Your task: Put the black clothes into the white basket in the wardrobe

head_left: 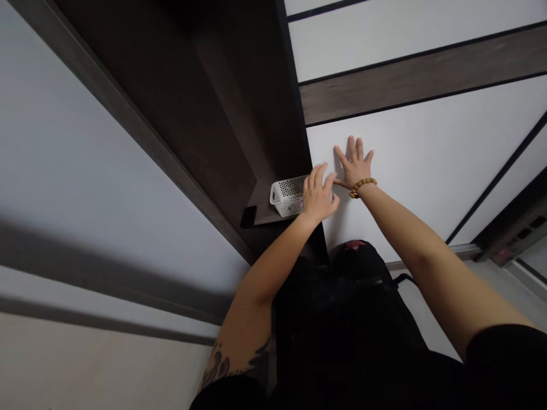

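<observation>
My right hand point(355, 168), with a beaded bracelet point(363, 187) at its wrist, is spread against a white sliding door panel point(427, 154). Beside it, my left hand point(318, 196) hovers near the panel's dark edge, fingers apart and slightly curled, holding nothing. Partly behind the left hand is a white perforated plastic basket point(282, 199) on a brown shelf point(265, 210). A small pink-marked item shows at the basket's right side, too little of it visible to name.
A flat black object point(248, 217), perhaps a phone, lies at the shelf's front edge. The dark cabinet interior point(239, 102) opens on the left, next to another pale door point(106, 159). A brown band point(410, 74) crosses the right door. My knee point(359, 256) is close below.
</observation>
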Motion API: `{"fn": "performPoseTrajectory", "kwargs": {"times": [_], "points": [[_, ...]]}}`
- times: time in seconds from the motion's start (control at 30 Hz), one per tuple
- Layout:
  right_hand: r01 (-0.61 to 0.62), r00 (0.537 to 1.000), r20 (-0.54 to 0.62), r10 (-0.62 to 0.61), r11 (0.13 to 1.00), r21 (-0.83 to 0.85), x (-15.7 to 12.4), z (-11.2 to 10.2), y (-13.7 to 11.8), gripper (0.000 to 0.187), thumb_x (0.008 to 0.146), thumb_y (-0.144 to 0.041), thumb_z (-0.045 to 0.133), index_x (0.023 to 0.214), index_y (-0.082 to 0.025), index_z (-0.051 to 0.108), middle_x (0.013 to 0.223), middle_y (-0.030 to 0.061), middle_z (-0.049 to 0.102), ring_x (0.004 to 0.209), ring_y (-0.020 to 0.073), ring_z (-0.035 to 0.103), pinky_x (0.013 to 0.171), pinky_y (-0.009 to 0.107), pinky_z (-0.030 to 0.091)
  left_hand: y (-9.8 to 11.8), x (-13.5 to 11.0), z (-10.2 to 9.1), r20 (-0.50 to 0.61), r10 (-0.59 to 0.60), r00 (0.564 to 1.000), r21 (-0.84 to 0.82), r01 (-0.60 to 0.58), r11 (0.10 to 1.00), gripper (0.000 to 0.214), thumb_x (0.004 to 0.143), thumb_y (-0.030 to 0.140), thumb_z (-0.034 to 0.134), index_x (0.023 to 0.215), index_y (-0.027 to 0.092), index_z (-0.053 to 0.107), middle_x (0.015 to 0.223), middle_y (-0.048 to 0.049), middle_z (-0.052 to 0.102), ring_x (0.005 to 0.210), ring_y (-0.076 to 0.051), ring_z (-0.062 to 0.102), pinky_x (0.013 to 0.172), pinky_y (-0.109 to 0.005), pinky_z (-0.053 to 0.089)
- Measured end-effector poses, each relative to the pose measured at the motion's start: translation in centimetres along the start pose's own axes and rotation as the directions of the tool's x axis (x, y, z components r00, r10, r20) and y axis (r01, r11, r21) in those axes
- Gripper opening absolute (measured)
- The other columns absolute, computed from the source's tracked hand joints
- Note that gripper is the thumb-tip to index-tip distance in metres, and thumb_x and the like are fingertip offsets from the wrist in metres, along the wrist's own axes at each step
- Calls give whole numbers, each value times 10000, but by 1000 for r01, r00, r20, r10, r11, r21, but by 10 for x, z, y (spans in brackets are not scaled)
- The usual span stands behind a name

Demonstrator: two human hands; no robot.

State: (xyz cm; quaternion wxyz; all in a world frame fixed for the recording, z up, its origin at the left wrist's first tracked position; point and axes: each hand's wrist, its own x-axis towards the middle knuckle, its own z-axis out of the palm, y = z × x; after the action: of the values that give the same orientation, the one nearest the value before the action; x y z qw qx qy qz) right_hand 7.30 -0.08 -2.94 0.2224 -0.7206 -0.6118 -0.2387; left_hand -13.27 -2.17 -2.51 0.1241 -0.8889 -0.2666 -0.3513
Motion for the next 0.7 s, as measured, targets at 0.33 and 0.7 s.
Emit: {"fn": "performPoseTrajectory", "kwargs": {"times": [0.33,0.7], "points": [[-96,995,4,97,991,-90,-7,5,34,1111,872,-544,760,1745,-320,111,1823,141,-112,1659,485,-31,1218,844,128,-27,-211,-2,652,110,750,-276,100,956,571,853,458,737,1361,204,681,1479,-157,639,1378,-356,578,1152,-505,474],[-234,967,-72,244,964,127,-30,29,1,1174,829,-795,594,1742,-230,120,1807,219,-46,1614,582,59,1181,823,255,-41,-285,8,873,5,488,-208,362,909,1099,709,829,752,1591,219,512,1499,-177,658,1374,-424,621,1190,-535,447]]}}
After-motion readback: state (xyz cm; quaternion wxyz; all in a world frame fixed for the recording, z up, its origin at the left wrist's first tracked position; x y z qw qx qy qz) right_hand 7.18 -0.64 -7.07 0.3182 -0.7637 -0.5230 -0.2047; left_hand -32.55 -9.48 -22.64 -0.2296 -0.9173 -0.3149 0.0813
